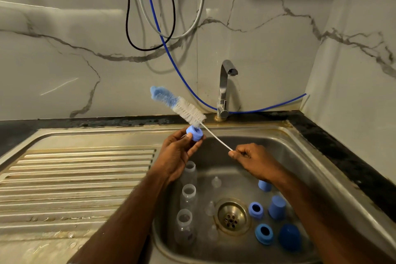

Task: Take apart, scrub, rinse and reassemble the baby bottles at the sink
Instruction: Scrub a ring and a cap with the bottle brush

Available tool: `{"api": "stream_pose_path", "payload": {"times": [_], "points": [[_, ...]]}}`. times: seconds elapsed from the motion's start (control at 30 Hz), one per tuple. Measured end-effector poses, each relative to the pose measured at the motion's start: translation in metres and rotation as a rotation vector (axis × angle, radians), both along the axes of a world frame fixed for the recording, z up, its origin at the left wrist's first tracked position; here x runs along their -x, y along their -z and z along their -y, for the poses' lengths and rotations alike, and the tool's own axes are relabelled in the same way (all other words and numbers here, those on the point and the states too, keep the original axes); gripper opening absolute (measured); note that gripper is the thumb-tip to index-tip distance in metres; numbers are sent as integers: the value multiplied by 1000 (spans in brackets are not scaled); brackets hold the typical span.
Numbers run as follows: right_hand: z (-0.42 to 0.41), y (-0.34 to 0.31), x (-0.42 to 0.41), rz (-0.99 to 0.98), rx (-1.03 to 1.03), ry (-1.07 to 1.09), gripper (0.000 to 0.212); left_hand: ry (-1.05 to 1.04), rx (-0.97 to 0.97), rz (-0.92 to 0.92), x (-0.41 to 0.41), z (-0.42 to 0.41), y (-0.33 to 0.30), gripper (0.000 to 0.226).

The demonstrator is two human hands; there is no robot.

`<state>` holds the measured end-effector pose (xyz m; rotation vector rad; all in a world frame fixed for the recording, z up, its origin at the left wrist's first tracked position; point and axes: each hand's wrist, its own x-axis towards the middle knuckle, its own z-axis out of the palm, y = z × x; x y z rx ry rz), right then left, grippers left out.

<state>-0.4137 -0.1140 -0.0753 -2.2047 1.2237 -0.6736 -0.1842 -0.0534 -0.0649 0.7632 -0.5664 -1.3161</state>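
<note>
My left hand [177, 152] holds a light blue bottle collar ring [194, 133] above the sink's left rim. My right hand [250, 158] pinches the wire handle of a bottle brush [182, 107]; its white and blue bristles point up and to the left, past the ring. In the sink basin [285, 150] three clear bottles [188, 195] stand in a row at the left. Clear teats [216, 182] lie near the drain [232, 216]. Two blue rings [256, 210] and several blue caps [276, 207] lie at the right.
A chrome tap [225, 85] stands behind the basin, with no water running. A ribbed steel drainboard [75, 180] stretches to the left. Black, grey and blue hoses [154, 17] hang on the marble wall. A dark counter edge [342, 152] runs along the right.
</note>
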Motion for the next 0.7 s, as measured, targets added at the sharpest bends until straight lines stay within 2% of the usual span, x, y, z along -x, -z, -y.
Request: {"api": "stream_pose_path", "payload": {"times": [0.07,0.17,0.23,0.47,0.53,0.63,0.7], "points": [[-4,-2,-4,-6,-38,-47,35,-8,-3,6,4,1,1,27],[-2,-7,3,-33,-72,-128,38,-60,24,-167,-4,4,6,29],[3,-7,13,-36,-75,-119,41,-86,49,-213,-12,6,9,33],[18,-6,43,-6,-48,30,40,-66,15,-107,-4,11,17,37],[20,-7,53,20,-73,73,42,-67,-19,89,1,11,21,36],[22,-7,65,76,-121,133,43,-97,46,582,14,8,28,38],[25,-5,70,85,-138,161,43,-111,83,812,28,12,32,43]]}}
